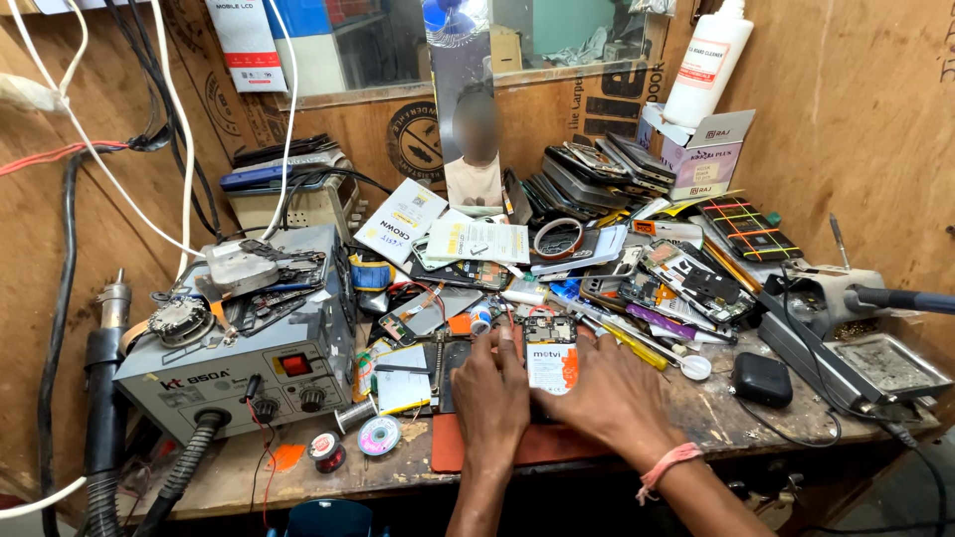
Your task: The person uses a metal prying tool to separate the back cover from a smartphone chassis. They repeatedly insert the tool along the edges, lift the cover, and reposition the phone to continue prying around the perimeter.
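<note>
My left hand (492,393) and my right hand (602,398) rest together on an opened phone (550,350) that lies on a red-brown mat (557,445) at the bench's front. The phone's white and orange battery and its circuit board at the top show between the hands. Both hands press on the phone's sides and lower end, fingers curled around it. A pink band circles my right wrist (668,467). The phone's lower half is hidden under my fingers.
A grey hot-air rework station (249,373) stands at the left with its hose and handpiece. Solder spools (378,436) lie beside the mat. Several phones and boards are piled at the back right, near a white bottle (708,62). A soldering stand (846,298) and black case (763,378) sit right.
</note>
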